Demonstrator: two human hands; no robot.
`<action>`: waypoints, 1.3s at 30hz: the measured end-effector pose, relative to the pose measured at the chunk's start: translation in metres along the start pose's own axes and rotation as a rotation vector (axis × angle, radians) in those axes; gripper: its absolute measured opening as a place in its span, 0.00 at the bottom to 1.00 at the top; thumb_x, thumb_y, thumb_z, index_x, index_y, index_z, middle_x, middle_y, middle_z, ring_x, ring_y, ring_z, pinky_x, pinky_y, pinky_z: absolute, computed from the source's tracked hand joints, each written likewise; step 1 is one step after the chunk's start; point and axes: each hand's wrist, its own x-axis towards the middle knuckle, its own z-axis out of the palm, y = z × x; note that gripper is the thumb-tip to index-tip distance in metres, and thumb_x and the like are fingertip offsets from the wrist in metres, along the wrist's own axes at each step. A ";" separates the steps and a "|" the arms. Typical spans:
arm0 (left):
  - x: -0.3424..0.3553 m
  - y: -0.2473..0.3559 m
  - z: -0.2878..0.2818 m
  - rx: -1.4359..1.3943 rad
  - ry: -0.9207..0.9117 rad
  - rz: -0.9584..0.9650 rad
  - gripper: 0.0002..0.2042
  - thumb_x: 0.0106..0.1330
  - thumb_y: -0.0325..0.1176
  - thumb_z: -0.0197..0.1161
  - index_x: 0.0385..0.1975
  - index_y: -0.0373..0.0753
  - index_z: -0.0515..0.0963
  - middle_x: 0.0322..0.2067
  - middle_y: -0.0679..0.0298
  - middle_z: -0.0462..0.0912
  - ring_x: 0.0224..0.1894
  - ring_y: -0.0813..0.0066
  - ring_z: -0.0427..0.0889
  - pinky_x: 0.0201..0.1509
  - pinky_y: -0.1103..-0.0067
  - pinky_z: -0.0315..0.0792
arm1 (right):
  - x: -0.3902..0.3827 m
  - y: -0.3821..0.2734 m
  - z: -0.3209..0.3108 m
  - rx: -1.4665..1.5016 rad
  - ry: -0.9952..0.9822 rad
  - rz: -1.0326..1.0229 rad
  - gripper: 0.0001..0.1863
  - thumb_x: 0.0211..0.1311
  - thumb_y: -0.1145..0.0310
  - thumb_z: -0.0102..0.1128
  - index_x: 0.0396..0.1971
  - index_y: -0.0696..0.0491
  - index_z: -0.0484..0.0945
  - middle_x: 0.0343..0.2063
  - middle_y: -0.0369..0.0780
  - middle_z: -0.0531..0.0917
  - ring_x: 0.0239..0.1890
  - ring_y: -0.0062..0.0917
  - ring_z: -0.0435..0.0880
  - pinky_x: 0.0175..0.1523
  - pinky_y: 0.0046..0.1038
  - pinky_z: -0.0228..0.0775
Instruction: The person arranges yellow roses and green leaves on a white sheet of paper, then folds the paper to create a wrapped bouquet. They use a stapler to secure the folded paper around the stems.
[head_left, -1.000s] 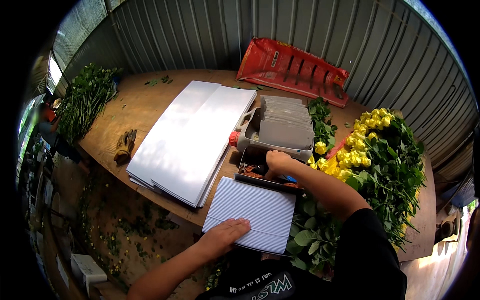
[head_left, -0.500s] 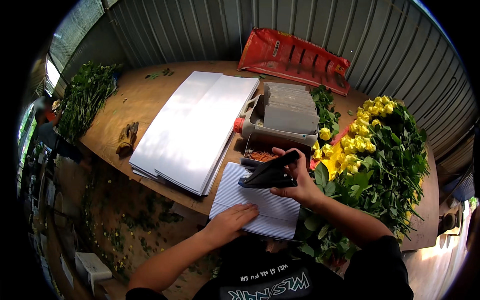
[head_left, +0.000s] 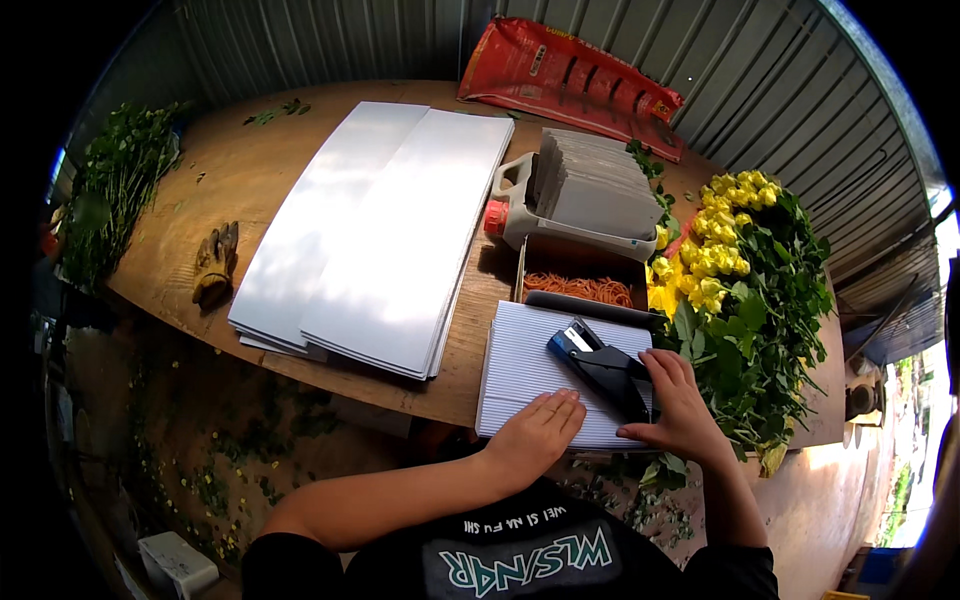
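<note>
A stack of white corrugated cardboard sheets [head_left: 520,365] lies at the table's front edge. My left hand [head_left: 540,425] rests flat on its lower part, fingers stretched out together, holding nothing. On the upper right of the sheet lies a black stapler [head_left: 610,380] with a blue front end. My right hand [head_left: 685,410] is at the stapler's rear end, thumb and fingers apart on either side of it. Whether the fingertips still touch it is hard to see. Just beyond the sheets is an open box of orange rubber bands [head_left: 580,288].
A cut-open plastic jug [head_left: 515,225] holds grey cards [head_left: 600,185]. Large white sheets [head_left: 370,240] are piled to the left, beside a worn glove [head_left: 214,265]. Yellow roses [head_left: 725,240] lie at right, leafy stems [head_left: 115,195] at far left, a red bag [head_left: 570,85] at the back.
My right hand has lowered the stapler from above the sheet and laid it down, its fingers loosening. My left hand stays on the sheet. The whole view has shifted.
</note>
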 end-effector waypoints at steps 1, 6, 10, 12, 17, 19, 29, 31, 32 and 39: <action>0.000 -0.001 0.001 0.003 0.003 0.008 0.20 0.50 0.29 0.53 0.45 0.29 0.66 0.46 0.49 0.71 0.52 0.61 0.70 0.56 0.73 0.62 | 0.009 -0.008 0.000 -0.018 -0.049 0.022 0.48 0.31 0.57 0.71 0.54 0.60 0.57 0.49 0.49 0.64 0.54 0.41 0.61 0.58 0.33 0.54; 0.005 -0.002 0.005 -0.002 -0.007 0.038 0.22 0.49 0.30 0.55 0.45 0.29 0.65 0.47 0.50 0.70 0.52 0.61 0.69 0.57 0.73 0.61 | 0.038 0.001 -0.006 -0.066 -0.319 0.208 0.42 0.32 0.60 0.66 0.51 0.62 0.60 0.39 0.50 0.70 0.44 0.39 0.70 0.50 0.32 0.63; 0.001 -0.006 0.005 -0.024 -0.078 0.021 0.30 0.44 0.33 0.63 0.49 0.31 0.63 0.51 0.51 0.67 0.56 0.61 0.65 0.59 0.72 0.58 | 0.024 0.017 -0.042 0.644 -0.465 0.586 0.30 0.35 0.64 0.57 0.43 0.63 0.67 0.32 0.40 0.76 0.31 0.22 0.75 0.35 0.23 0.68; 0.000 -0.006 0.006 -0.028 -0.073 0.030 0.30 0.44 0.33 0.63 0.49 0.31 0.63 0.51 0.51 0.67 0.56 0.61 0.65 0.59 0.72 0.58 | -0.013 0.039 -0.040 0.901 -0.333 0.544 0.26 0.36 0.67 0.54 0.41 0.61 0.69 0.32 0.38 0.75 0.30 0.19 0.73 0.32 0.20 0.66; -0.002 -0.007 0.002 -0.040 -0.074 0.022 0.30 0.45 0.33 0.63 0.49 0.30 0.63 0.51 0.51 0.67 0.56 0.61 0.65 0.59 0.72 0.58 | -0.053 0.015 -0.052 0.433 -0.552 0.781 0.18 0.39 0.66 0.51 0.34 0.59 0.70 0.18 0.35 0.74 0.20 0.19 0.71 0.25 0.21 0.63; -0.001 -0.006 0.002 -0.046 -0.071 0.027 0.30 0.44 0.32 0.64 0.49 0.30 0.63 0.51 0.50 0.67 0.56 0.61 0.65 0.59 0.72 0.58 | -0.059 0.016 -0.054 0.431 -0.556 0.796 0.18 0.41 0.65 0.51 0.33 0.59 0.70 0.18 0.36 0.75 0.20 0.19 0.72 0.25 0.22 0.64; 0.000 -0.005 0.001 -0.043 -0.078 0.024 0.29 0.43 0.31 0.65 0.48 0.31 0.64 0.50 0.50 0.68 0.55 0.60 0.66 0.59 0.72 0.59 | -0.051 0.027 -0.034 0.316 -0.624 0.650 0.27 0.50 0.48 0.53 0.33 0.62 0.70 0.19 0.42 0.77 0.19 0.24 0.79 0.26 0.25 0.71; 0.000 -0.004 0.001 -0.048 -0.082 0.020 0.29 0.43 0.30 0.65 0.48 0.31 0.64 0.50 0.50 0.68 0.55 0.60 0.66 0.59 0.72 0.59 | -0.052 0.025 -0.026 0.236 -0.621 0.703 0.33 0.49 0.41 0.52 0.32 0.62 0.70 0.19 0.43 0.77 0.19 0.25 0.79 0.25 0.26 0.72; 0.001 -0.003 0.000 -0.052 -0.085 0.023 0.29 0.43 0.30 0.65 0.48 0.31 0.64 0.50 0.50 0.68 0.55 0.60 0.66 0.59 0.72 0.59 | -0.053 0.029 -0.021 0.206 -0.632 0.707 0.35 0.48 0.38 0.51 0.31 0.63 0.71 0.18 0.42 0.76 0.18 0.25 0.79 0.24 0.26 0.72; 0.002 -0.003 0.002 -0.070 -0.059 0.030 0.29 0.43 0.30 0.64 0.48 0.31 0.64 0.50 0.50 0.68 0.55 0.60 0.66 0.59 0.72 0.58 | -0.048 0.046 -0.074 0.201 -0.703 0.512 0.34 0.46 0.44 0.55 0.40 0.61 0.71 0.23 0.41 0.76 0.26 0.26 0.75 0.32 0.25 0.67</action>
